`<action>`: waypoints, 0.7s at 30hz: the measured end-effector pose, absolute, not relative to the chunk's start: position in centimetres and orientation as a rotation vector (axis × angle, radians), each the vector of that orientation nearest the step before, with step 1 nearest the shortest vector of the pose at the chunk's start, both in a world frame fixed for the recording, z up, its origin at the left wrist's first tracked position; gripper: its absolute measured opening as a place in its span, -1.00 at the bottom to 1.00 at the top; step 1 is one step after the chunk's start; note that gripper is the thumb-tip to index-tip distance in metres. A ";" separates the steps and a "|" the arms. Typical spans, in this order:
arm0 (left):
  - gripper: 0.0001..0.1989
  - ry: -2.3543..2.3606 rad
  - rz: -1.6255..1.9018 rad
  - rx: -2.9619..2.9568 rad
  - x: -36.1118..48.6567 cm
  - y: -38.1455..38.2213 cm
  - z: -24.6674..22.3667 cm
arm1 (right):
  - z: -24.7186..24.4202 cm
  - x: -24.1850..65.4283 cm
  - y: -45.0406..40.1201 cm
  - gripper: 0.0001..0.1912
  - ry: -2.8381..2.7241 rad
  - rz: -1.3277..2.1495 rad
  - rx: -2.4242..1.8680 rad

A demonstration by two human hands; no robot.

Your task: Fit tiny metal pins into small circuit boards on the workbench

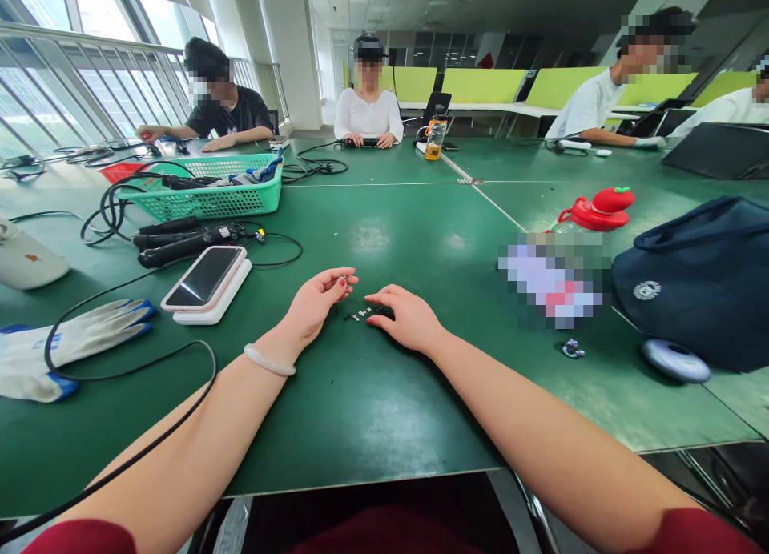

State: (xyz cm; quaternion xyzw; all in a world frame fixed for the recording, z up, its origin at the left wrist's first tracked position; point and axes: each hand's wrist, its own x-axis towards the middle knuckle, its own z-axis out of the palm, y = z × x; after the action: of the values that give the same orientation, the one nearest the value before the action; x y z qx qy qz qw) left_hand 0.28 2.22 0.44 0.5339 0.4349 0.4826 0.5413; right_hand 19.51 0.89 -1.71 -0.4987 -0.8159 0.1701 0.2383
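Just above the green table (372,242), my left hand (313,304) has its thumb and forefinger pinched together. Whatever is between those fingertips is too small to make out. My right hand (408,320) rests on the table opposite, thumb and fingers apart and curved, holding nothing that I can see. Between the two hands lies a small cluster of tiny silvery and dark pieces (360,315), closest to my right fingertips. Their exact kind cannot be told at this size.
To the left are a phone (207,278) on a white box, work gloves (78,346), black handles (186,240) and a green basket (210,190). A black cable (207,378) crosses my left forearm. On the right sit a dark bag (697,282) and a red-lidded bottle (601,210). Several people sit around.
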 end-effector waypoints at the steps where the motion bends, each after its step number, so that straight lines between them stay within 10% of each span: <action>1: -0.59 1.070 1.135 1.312 0.2 2.3 0.4 | -1.7 19.5 0.9 -0.61 -2.260 0.440 -1.367; 21: -0.65 1.376 1.060 1.578 0.1 2.7 -0.8 | -1.3 17.7 0.9 -0.85 -2.324 0.285 -1.214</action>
State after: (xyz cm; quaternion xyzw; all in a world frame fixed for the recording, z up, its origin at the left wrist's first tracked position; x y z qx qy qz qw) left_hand 0.11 2.70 -0.80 0.6198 0.5408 0.4164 0.3871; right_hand 17.67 0.92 -1.28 -0.4457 -0.8534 0.1046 0.2494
